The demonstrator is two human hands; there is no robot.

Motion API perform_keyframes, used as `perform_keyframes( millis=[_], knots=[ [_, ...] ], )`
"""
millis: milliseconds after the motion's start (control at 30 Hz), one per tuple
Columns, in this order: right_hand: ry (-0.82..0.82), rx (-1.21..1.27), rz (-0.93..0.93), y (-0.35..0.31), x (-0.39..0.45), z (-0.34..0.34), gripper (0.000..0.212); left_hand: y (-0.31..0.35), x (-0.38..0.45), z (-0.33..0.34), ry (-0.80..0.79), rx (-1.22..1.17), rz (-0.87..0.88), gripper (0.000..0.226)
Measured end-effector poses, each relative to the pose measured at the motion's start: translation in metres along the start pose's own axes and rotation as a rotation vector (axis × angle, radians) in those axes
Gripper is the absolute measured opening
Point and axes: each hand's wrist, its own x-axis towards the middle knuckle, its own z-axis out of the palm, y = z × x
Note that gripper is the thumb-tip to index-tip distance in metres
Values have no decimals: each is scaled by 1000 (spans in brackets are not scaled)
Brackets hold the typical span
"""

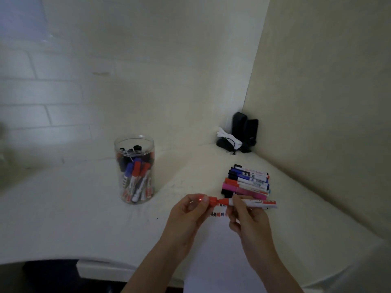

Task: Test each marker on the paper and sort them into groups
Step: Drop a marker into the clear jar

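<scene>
White table [84,218], red marker [254,203] white-barrelled, red cap [211,201] at its tip

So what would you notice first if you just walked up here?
Probably the two hands in the middle: the left hand pinches a red cap and the right hand grips a red marker above the white paper. Next, the row of markers lying side by side just behind them, and the clear jar of markers standing to the left.
</scene>
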Motion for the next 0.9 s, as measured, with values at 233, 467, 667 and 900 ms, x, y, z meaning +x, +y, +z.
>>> perform_keyframes(
  millis=[233,467,667,900],
  knots=[
    [-9,-2,9,4,-3,8,13,-6,-4,4,5,38,26,24],
    [-18,151,105,1,-4,16,17,-7,-4,4,28,168,162,21],
    [-134,145,151,-11,0,17,17,-6,-5,4,-54,43,119,31],
    [-87,168,185,-23,10,1,18,26,-2,-11,95,-29,249,41]
  ],
)
